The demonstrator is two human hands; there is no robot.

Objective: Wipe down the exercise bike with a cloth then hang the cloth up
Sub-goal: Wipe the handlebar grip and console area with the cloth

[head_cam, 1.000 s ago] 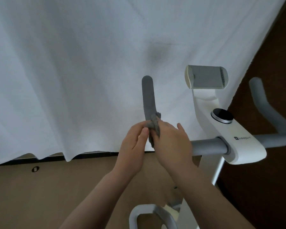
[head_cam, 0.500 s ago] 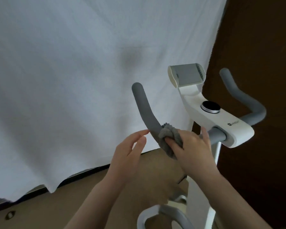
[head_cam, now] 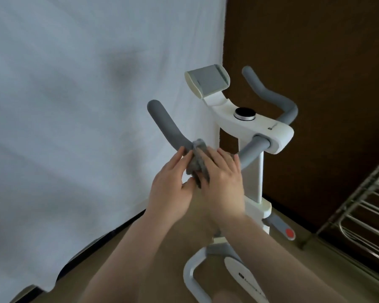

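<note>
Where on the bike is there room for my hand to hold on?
The right handlebar is bare along its whole length, and the left handlebar is free above the cloth. The bend is crowded: the left hand and right hand hold the cloth there.

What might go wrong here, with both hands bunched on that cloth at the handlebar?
1. The cloth is a small wad at the bend of the left handlebar, so much of the foam may be missed.
2. The left hand and right hand crowd the same spot; the cloth could slip out and drop to the floor.
3. The right handlebar and console look untouched, and could be skipped.
</note>
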